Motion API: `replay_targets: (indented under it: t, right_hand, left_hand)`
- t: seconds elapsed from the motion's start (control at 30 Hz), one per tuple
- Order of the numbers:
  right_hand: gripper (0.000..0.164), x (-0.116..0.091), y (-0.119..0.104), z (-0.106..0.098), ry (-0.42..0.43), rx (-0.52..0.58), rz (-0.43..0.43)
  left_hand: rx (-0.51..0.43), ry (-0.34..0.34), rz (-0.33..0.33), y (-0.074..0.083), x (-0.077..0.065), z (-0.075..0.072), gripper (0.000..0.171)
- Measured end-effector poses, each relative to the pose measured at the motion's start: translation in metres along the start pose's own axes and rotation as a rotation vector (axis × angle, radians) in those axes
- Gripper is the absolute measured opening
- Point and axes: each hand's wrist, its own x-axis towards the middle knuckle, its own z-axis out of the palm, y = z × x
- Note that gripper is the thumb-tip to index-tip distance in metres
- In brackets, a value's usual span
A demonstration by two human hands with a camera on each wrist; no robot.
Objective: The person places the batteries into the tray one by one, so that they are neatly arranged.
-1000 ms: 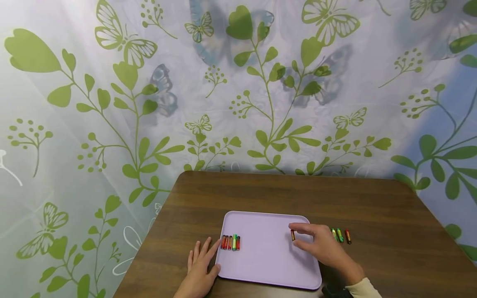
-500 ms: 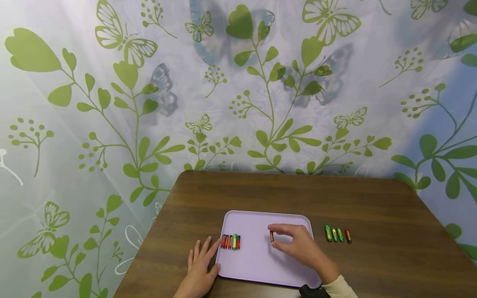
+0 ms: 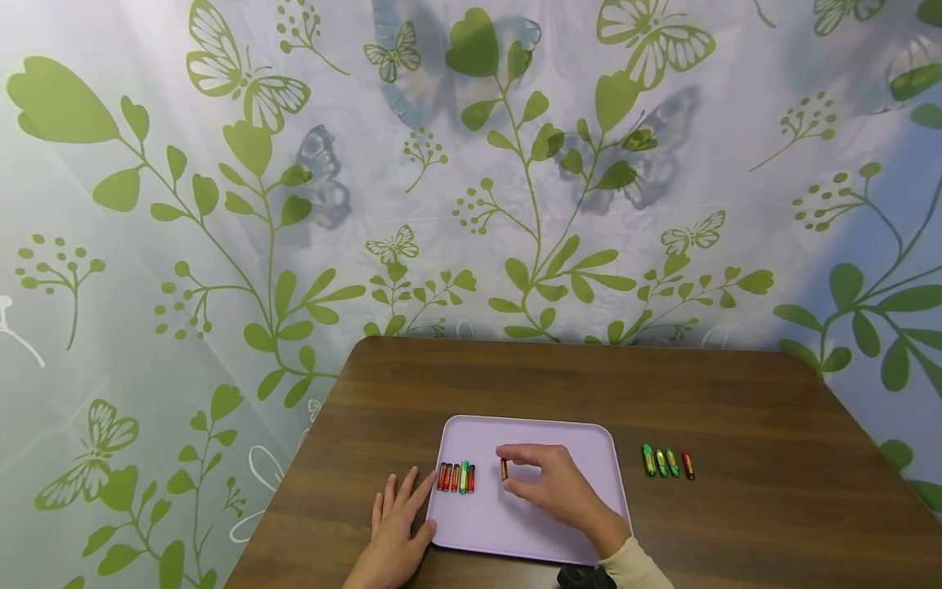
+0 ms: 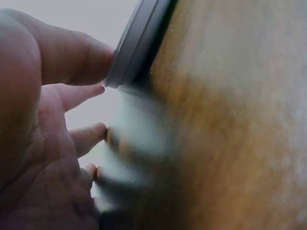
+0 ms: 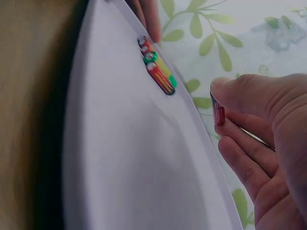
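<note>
My right hand (image 3: 553, 484) pinches a red and black battery (image 3: 504, 469) by its two ends between thumb and fingers, over the middle of the lilac tray (image 3: 530, 536). In the right wrist view the held battery (image 5: 218, 110) shows between thumb and fingertip. A row of several batteries (image 3: 455, 478), mostly red with one green and yellow, lies along the tray's left side. My left hand (image 3: 397, 523) has its fingers spread, flat on the table, with thumb and forefinger touching the tray's left edge. In the left wrist view, its thumb (image 4: 76, 57) meets the tray rim (image 4: 136, 43).
To the right of the tray, green batteries (image 3: 660, 462) and one red battery (image 3: 688, 465) lie in a row on the brown wooden table (image 3: 736, 409). A curtain (image 3: 441, 204) with leaf and butterfly prints hangs behind the table.
My right hand has moved left across the tray with the pinched battery, nearer to the row there. The batteries right of the tray have come fully into sight. The left hand has stayed put.
</note>
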Motion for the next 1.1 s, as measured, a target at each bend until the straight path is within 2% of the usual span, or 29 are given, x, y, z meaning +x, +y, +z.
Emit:
replay_targets:
  t: [0.2,0.43,0.63,0.97,1.1]
  right_hand:
    - [0.042,0.006,-0.003,0.016,-0.025,0.025,0.009]
    - [0.043,0.013,-0.001,0.032,-0.042,0.018,-0.03]
    - [0.044,0.019,0.001,0.041,-0.069,-0.067,-0.051]
    - [0.044,0.027,-0.005,0.052,-0.045,-0.2,-0.103]
    - [0.045,0.027,-0.007,0.052,-0.049,-0.215,-0.099]
  left_hand:
    - [0.005,0.003,-0.003,-0.002,0.0,0.0,0.069]
    - [0.011,-0.006,-0.012,-0.003,0.002,0.0,0.069]
    - [0.013,-0.005,-0.014,-0.002,0.003,-0.001,0.069]
    - [0.008,-0.012,-0.016,-0.004,0.005,-0.002,0.069]
    - [0.009,-0.014,-0.019,-0.003,0.006,-0.002,0.069]
